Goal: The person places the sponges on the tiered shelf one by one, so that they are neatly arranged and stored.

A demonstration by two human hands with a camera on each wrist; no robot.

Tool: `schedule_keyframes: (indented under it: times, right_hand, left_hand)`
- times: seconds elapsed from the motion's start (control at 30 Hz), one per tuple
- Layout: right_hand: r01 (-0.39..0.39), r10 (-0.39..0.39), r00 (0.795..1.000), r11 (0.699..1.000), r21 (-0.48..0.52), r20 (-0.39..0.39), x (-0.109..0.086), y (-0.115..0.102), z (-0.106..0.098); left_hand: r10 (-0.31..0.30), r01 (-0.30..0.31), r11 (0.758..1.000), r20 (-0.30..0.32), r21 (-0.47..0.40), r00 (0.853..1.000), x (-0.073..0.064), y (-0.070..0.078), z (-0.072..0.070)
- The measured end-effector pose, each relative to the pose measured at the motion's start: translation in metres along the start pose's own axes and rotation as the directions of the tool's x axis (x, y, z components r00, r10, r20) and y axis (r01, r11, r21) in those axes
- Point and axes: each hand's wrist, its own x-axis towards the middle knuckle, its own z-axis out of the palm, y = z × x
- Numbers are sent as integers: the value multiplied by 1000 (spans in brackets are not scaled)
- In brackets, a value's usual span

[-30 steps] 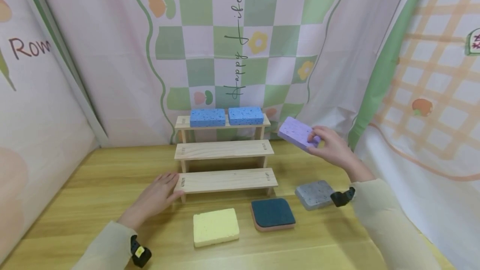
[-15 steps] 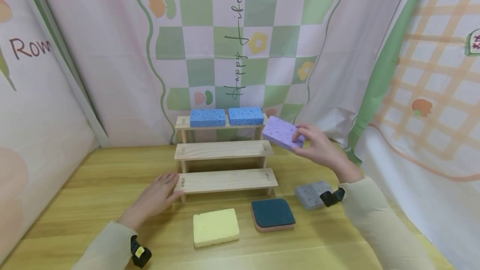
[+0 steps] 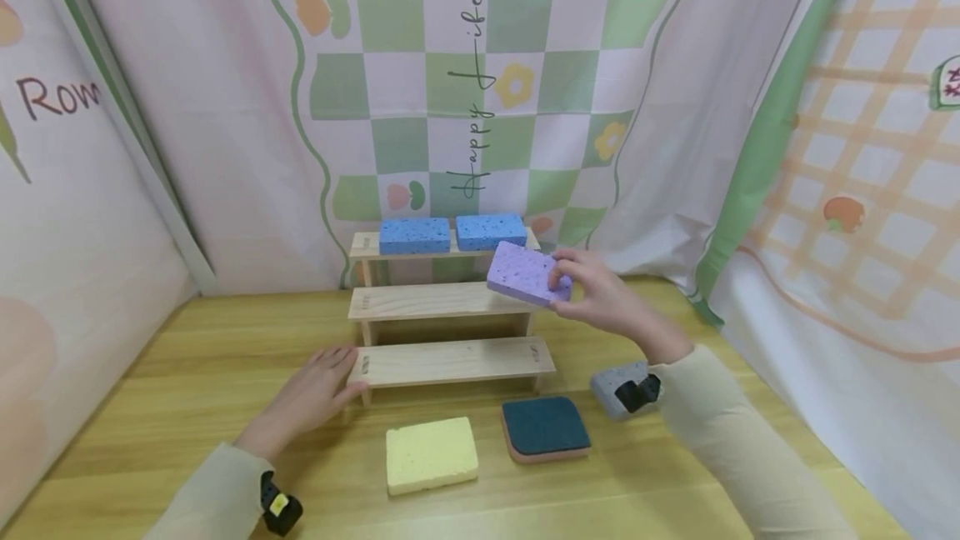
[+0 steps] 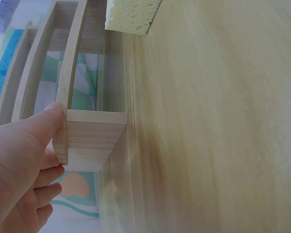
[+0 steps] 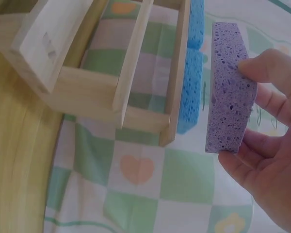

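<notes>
My right hand point(image 3: 611, 302) holds a purple sponge point(image 3: 522, 275) by its right end. The sponge hangs tilted in the air over the right side of the middle tier, in front of the blue sponges. In the right wrist view, thumb and fingers clasp the purple sponge point(image 5: 228, 92) at its edges. My left hand point(image 3: 311, 394) grips the left end of the bottom tier of a wooden three-tier shelf point(image 3: 450, 362); the left wrist view shows the thumb point(image 4: 48, 119) on the board's edge. Two blue sponges, a left one point(image 3: 415, 236) and a right one point(image 3: 491, 232), lie on the top tier.
On the wooden table point(image 3: 315, 498) before the shelf lie a yellow sponge point(image 3: 432, 455) and a dark-green-topped sponge point(image 3: 546, 427). A grey sponge point(image 3: 611, 390) lies farther right, partly hidden by the right wrist's camera point(image 3: 637, 395). A printed curtain point(image 3: 457, 90) hangs behind.
My right hand has carried the purple sponge leftward, from right of the shelf to over its right side, ending slightly lower. The left hand stays on the shelf.
</notes>
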Motion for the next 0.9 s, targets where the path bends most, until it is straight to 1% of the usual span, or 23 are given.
schedule_keyframes:
  times: [0.13,0.47,0.77,0.9]
  right_hand:
    - [2,-2,999,1000,8,33,6,-6,7]
    - [55,-58,993,998,36,104,20,-19,20]
    - [81,-88,986,995,58,142,34,-28,34]
    - [80,-88,985,995,62,149,39,-32,41]
  left_hand:
    - [4,-4,1000,-4,3,1000,0,1,0]
    - [-2,2,1000,-1,3,1000,0,0,0]
    - [-4,4,1000,-4,-3,1000,0,1,-1]
    - [-1,1,1000,-9,-4,1000,0,1,0]
